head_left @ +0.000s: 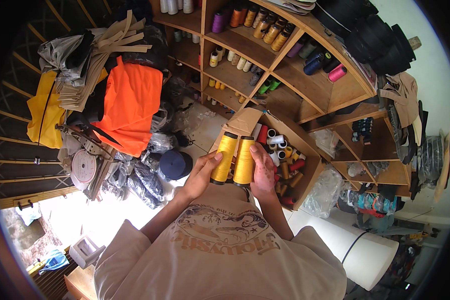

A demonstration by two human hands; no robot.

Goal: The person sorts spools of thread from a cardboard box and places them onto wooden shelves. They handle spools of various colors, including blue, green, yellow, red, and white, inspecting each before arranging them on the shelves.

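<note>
Two yellow thread spools with dark ends are held upright side by side before me. My left hand [203, 172] is closed around the left yellow thread spool [225, 156], thumb across its front. My right hand [263, 170] grips the right yellow thread spool [244, 161] from its outer side. The two spools lean slightly together and almost touch. Just beyond and to the right is an open cardboard box [305, 186] with many spools of red, white, brown and black thread lying loose in it; the held spools hide part of it.
Wooden shelves [265, 55] with thread cones in many colours rise ahead. Orange cloth [132, 107] and beige strips [80, 87] are piled at left, near a dark blue roll [176, 164]. A large white roll [357, 250] lies at right, below a clear plastic bag [323, 192].
</note>
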